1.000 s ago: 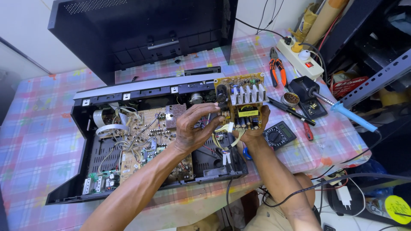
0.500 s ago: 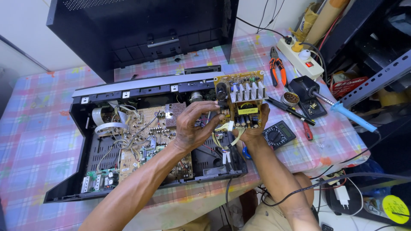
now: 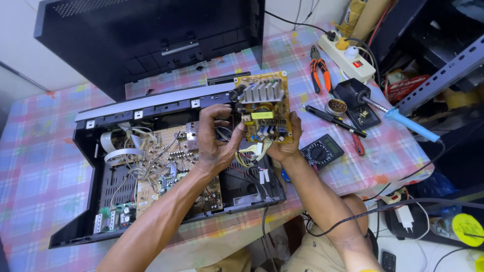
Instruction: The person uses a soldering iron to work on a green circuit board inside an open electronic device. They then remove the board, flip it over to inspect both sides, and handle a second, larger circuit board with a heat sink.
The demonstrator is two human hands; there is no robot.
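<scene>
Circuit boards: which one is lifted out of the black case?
The small yellowish circuit board with silver fins, tilted up in the right hand; the larger board lies flat inside the case.

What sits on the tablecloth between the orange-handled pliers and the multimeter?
In the head view, a black pen-like tool lies slantwise between the pliers and the multimeter, with a small round tin just beside it.

Off to my right on the checkered table (image 3: 35, 166) there's orange-handled pliers (image 3: 319, 68), a white power strip (image 3: 350, 59), a black multimeter (image 3: 322, 150) and a blue-handled soldering iron (image 3: 409, 122). Big black cover (image 3: 151, 40) leans up at the back.
</scene>
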